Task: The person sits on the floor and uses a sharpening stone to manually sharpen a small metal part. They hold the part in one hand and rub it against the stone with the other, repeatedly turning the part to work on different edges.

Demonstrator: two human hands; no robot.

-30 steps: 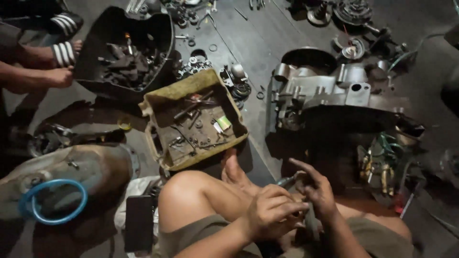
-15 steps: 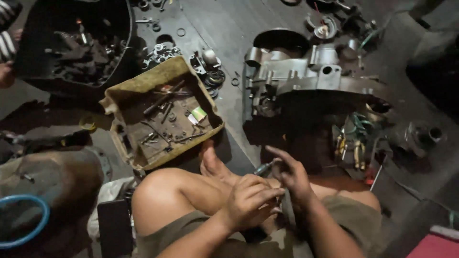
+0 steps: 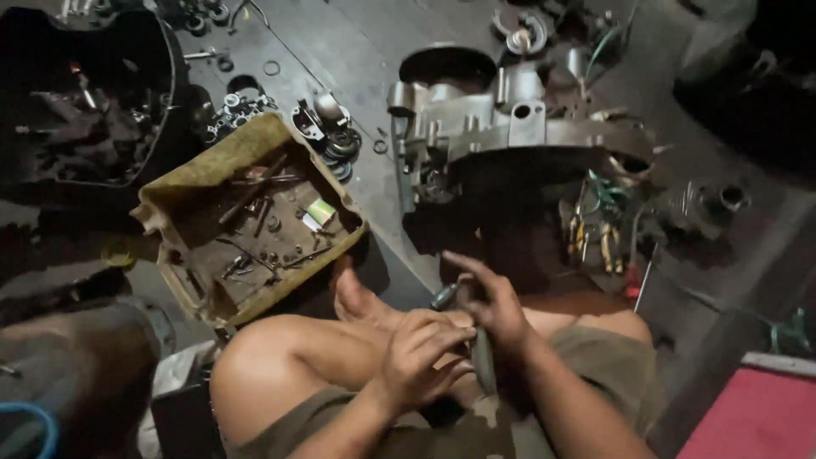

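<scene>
Left hand (image 3: pixel 421 357): lower centre, fingers curled, tips against the right hand.
Right hand (image 3: pixel 493 306): fingers half-curled, pinching a small tool (image 3: pixel 444 295).
Tool: centre, above the knee (image 3: pixel 255 365).

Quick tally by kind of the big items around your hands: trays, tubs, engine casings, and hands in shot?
Hands: 2, left hand and right hand
Yellowish tray of small parts: 1
Black tub of parts: 1
Grey engine casing: 1
Total: 5

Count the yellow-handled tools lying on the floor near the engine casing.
2 that I can tell: yellow-handled tools and lie side by side below the engine casing, just right of its shadow. More may be hidden in the dark clutter.
</scene>
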